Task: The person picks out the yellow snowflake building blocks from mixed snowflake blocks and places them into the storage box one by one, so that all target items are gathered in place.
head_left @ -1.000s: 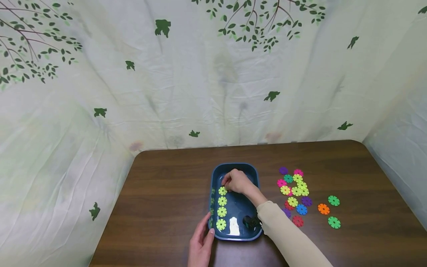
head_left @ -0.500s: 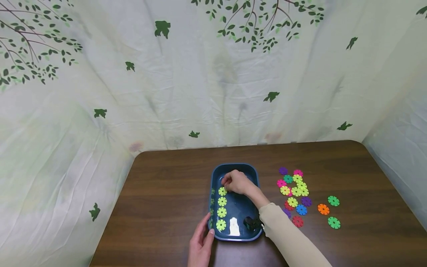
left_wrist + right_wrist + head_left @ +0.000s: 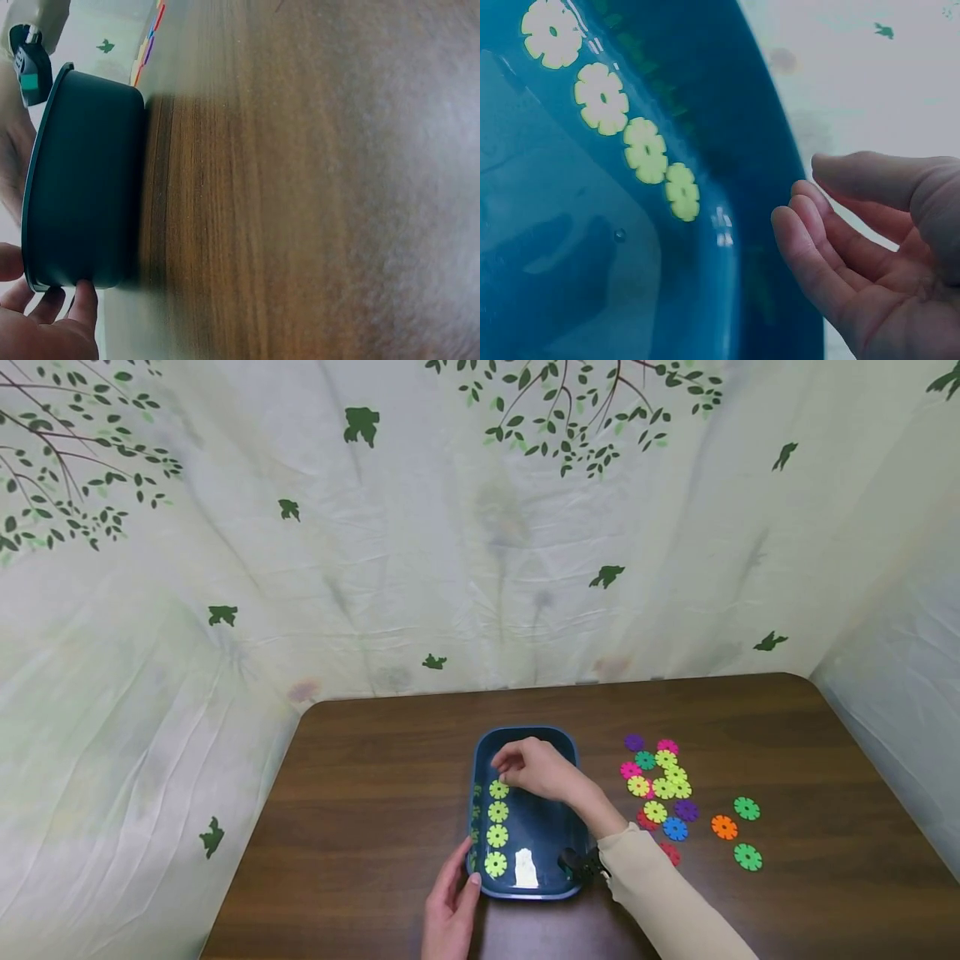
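A deep blue tray [image 3: 551, 890] stands on the table, with several yellow notched flower discs [image 3: 497, 836] in a row along its left side. My left hand [image 3: 448, 906] holds the tray's near left corner, its thumb by the rim and its fingers against the outer wall in the left wrist view. Over the far part of the tray is my right hand [image 3: 540, 770], just beyond the farthest disc of the row. In the right wrist view its fingers [image 3: 817, 251] are loosely bent, thumb apart from them, with nothing between. That view also shows the row of discs [image 3: 646, 150].
Right of the tray, a loose group of flower discs [image 3: 675, 829] in several colours lies on the brown table [image 3: 375, 793]. Two green discs and an orange disc [image 3: 724, 827] lie farther right. A printed curtain [image 3: 480, 543] hangs behind the table.
My right hand has lifted slightly from the row, its fingers parting a little, and its forearm has shifted right. The left hand and the row of discs stay in place.
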`<act>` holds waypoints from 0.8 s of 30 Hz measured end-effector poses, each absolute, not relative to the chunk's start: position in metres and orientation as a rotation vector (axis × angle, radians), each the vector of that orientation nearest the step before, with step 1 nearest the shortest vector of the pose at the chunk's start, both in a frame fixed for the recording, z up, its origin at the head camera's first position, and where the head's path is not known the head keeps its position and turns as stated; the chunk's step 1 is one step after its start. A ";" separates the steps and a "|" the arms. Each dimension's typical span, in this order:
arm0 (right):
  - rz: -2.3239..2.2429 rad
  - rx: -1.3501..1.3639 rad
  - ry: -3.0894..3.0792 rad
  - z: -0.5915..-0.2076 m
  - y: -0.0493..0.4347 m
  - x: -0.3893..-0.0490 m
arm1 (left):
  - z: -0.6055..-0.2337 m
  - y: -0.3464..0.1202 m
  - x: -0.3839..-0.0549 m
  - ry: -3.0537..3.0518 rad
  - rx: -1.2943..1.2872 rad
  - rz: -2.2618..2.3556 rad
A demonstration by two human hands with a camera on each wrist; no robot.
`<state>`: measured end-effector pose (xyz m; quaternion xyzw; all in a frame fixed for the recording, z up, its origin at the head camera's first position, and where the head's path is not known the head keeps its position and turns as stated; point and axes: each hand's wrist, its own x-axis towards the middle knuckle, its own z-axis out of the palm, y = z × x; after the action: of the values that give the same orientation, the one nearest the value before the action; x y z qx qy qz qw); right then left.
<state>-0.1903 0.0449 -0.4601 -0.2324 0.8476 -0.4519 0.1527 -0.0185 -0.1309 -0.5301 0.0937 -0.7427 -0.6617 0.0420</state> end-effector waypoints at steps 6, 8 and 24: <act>-1.273 -0.693 2.461 -0.450 0.055 -0.179 | -0.531 -0.131 -0.018 -2.275 0.281 -2.019; -1.263 -0.691 2.472 -0.448 0.059 -0.174 | -0.531 -0.131 -0.018 -2.277 0.279 -2.013; -1.344 -0.716 2.604 -0.448 0.100 -0.150 | -0.528 -0.131 -0.017 -2.278 0.310 -2.031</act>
<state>-0.1495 0.1002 -0.4477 -0.2370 0.8616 -0.4445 0.0624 -0.0171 -0.1307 -0.5277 0.1011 -0.7420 -0.6616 0.0372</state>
